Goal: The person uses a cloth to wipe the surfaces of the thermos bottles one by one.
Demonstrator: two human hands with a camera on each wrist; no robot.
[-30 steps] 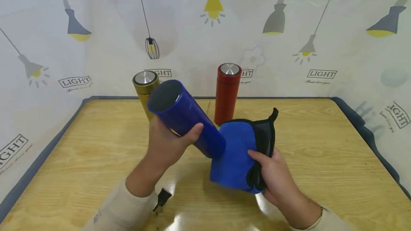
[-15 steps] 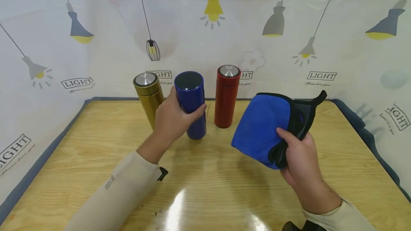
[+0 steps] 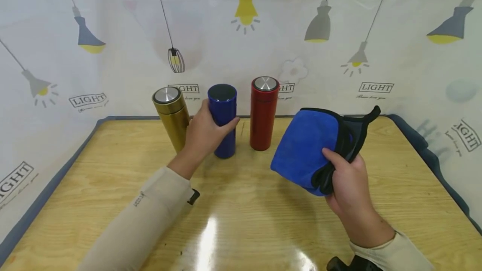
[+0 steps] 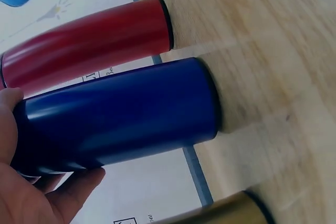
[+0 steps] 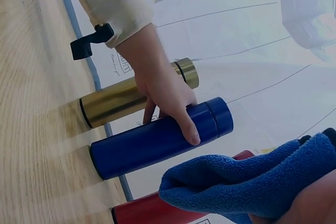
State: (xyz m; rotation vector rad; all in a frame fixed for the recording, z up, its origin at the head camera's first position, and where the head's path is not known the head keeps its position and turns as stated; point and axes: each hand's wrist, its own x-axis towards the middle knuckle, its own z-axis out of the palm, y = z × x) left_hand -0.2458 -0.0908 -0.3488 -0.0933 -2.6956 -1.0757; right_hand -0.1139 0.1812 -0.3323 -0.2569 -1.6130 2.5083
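My left hand (image 3: 201, 135) grips a blue flask (image 3: 226, 147) around its upper part, thumb along the near side. The flask is upright, its base at the tabletop; the left wrist view shows its smooth blue side (image 4: 121, 114). On its left is a gold flask (image 3: 171, 122) with a silver-topped lid, and on its right a red flask (image 3: 262, 122), also silver-topped. My right hand (image 3: 350, 187) holds a folded blue cloth (image 3: 305, 145) with black edging and a black loop, raised above the table. The right wrist view shows the cloth's fluffy surface (image 5: 247, 182).
The flasks stand in a row toward the back of the wooden table (image 3: 256, 216). Behind them hangs a white backdrop (image 3: 211, 20) printed with lamps, its dark border (image 3: 124, 117) along the table's back edge. A black wrist mount (image 3: 193, 196) sits at the left sleeve.
The blue flask was tilted with its lower end against the cloth; my left hand has brought it upright and back between the other flasks. My right hand has drawn the cloth away rightward.
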